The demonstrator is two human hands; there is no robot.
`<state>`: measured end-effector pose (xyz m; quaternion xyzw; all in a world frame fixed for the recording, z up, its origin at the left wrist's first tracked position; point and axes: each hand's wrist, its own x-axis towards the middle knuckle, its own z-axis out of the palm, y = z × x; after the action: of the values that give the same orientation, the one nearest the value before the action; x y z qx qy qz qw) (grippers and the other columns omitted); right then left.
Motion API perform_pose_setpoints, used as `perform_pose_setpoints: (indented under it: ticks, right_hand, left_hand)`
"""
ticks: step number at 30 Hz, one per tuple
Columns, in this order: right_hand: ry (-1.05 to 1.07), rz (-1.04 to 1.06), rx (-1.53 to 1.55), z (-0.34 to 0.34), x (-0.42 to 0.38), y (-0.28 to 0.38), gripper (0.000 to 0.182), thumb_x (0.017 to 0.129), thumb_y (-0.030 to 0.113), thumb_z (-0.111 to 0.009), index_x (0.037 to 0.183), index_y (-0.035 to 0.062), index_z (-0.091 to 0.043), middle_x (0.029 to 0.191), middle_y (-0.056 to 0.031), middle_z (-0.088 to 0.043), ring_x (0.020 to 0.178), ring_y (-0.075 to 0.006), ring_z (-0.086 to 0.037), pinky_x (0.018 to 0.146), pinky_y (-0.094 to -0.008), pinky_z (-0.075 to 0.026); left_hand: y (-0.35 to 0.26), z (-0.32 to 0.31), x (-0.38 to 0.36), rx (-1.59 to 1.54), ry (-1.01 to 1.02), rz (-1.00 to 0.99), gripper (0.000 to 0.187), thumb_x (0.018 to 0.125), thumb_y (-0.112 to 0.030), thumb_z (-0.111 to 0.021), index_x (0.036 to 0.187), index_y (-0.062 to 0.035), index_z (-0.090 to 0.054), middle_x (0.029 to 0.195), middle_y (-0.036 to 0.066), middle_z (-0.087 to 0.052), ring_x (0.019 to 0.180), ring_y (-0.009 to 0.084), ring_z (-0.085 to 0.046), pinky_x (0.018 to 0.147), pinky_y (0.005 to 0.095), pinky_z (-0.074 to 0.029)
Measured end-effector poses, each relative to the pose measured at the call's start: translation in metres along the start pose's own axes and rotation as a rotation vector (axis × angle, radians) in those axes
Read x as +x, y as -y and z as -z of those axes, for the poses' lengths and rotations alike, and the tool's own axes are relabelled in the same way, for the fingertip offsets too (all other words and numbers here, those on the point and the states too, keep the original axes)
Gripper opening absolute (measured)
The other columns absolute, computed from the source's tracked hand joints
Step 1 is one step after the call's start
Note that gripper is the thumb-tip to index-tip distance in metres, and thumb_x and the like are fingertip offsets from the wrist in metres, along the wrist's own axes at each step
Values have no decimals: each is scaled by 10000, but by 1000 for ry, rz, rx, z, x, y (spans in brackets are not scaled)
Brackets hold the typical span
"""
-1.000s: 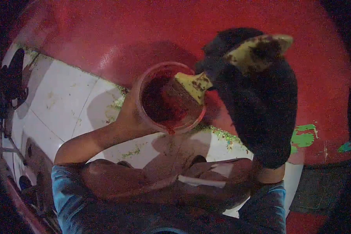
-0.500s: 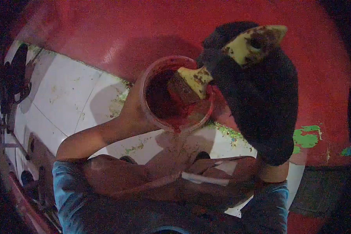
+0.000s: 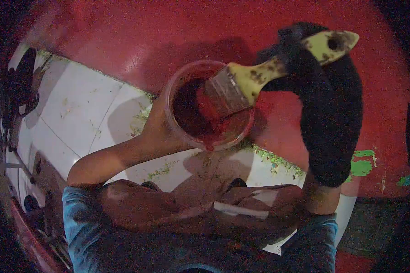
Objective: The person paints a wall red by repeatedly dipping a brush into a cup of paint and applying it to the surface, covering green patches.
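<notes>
A clear round tub [image 3: 171,109] with dark red paint [image 3: 191,111] inside stands out at the centre. My left hand [image 3: 158,123] holds it from its left side, with the fingers hidden behind the tub. In a black glove, my right hand [image 3: 300,59] grips a wide paintbrush [image 3: 255,77] by its yellow, paint-spotted handle. The brush slants down to the left, and its bristles are inside the tub's mouth over the paint. Red paint marks the tub's rim and inner wall.
A large red surface [image 3: 100,32] spans the top and right, with green patches [image 3: 362,164] at the right. White floor tiles [image 3: 73,104] lie at left. My crossed legs [image 3: 141,204] are below the tub. Dark objects [image 3: 23,82] line the left edge.
My right hand has shifted to the right and turned, and more of the brush's handle and metal band now shows. My left hand and the tub have hardly moved.
</notes>
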<state>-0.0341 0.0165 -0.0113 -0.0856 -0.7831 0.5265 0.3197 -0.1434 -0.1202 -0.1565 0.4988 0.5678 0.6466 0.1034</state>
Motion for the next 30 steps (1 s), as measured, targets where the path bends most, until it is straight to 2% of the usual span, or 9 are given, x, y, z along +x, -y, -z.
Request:
perform_pose_setpoints:
  ticks: [4, 6, 10, 18, 20, 22, 24, 26, 30]
  right_hand:
    - [-55, -36, -58, 9, 7, 0, 289, 816, 48, -543, 1096, -16, -519, 992, -135, -576, 865, -219, -600, 670, -314, -528]
    - [216, 517, -713, 31, 15, -16, 352, 785, -6, -561, 1132, 4, -505, 1019, -133, -568, 927, -224, -578, 706, -322, -522]
    - [136, 581, -1004, 39, 11, -15, 445, 744, -55, -583, 1170, 24, -482, 1050, -132, -558, 968, -225, -555, 776, -322, -499]
    - [-39, 74, -578, 30, 2, 0, 429, 776, 16, -591, 1181, -11, -452, 1043, -112, -558, 945, -204, -551, 808, -306, -475]
    - [8, 150, -460, 43, 13, -28, 395, 790, 25, -579, 1164, -8, -456, 1028, -113, -561, 946, -207, -552, 793, -309, -484]
    - [63, 234, -362, 56, 22, -18, 362, 804, 35, -568, 1147, -5, -461, 1012, -114, -564, 946, -209, -553, 778, -311, -494]
    - [117, -164, 460, 47, 20, 10, 266, 898, 220, -462, 1026, -3, -532, 941, -142, -604, 828, -206, -611, 740, -314, -509]
    - [23, 42, 261, 45, 12, 26, 326, 925, 280, -391, 1019, -9, -509, 953, -141, -598, 830, -196, -611, 715, -308, -521]
    - [36, -22, 494, 72, 17, 34, 234, 876, 156, -480, 1039, -12, -472, 1000, -159, -577, 860, -205, -594, 734, -320, -516]
  left_hand:
    - [-6, 0, 7, -45, -43, -56, 1046, 445, -210, -870, 1285, -45, -269, 1287, 99, -370, 1198, 217, -366, 1028, 360, -281]
    - [-8, 2, 10, -208, -88, -144, 1037, 451, -206, -868, 1284, -45, -271, 1289, 101, -368, 1200, 216, -363, 1029, 360, -279]
    - [-21, 9, 14, -116, -83, -166, 1004, 484, -181, -855, 1288, -38, -270, 1296, 105, -363, 1203, 220, -361, 1027, 365, -279]
    - [-43, 21, 10, 242, -127, -170, 1036, 491, -216, -852, 1294, -36, -222, 1291, 133, -346, 1202, 242, -359, 1022, 378, -282]
    - [-60, 21, 18, 362, -111, -45, 1056, 481, -229, -856, 1296, -32, -214, 1288, 130, -350, 1208, 237, -354, 1026, 385, -276]
    - [-59, 13, 30, 62, -134, -156, 1050, 476, -229, -857, 1292, -38, -225, 1283, 127, -358, 1213, 237, -348, 1026, 385, -278]
    - [-67, 16, 40, 11, -79, -147, 980, 521, -185, -839, 1294, -41, -253, 1269, 114, -387, 1206, 225, -357, 1012, 367, -301]
    - [-80, 15, 47, -7, -14, -164, 956, 538, -193, -835, 1284, -31, -259, 1255, 122, -397, 1189, 232, -378, 999, 369, -323]
    - [-98, 10, 65, -5, -15, 15, 901, 559, -211, -829, 1256, -16, -292, 1230, 136, -419, 1132, 229, -440, 951, 364, -384]
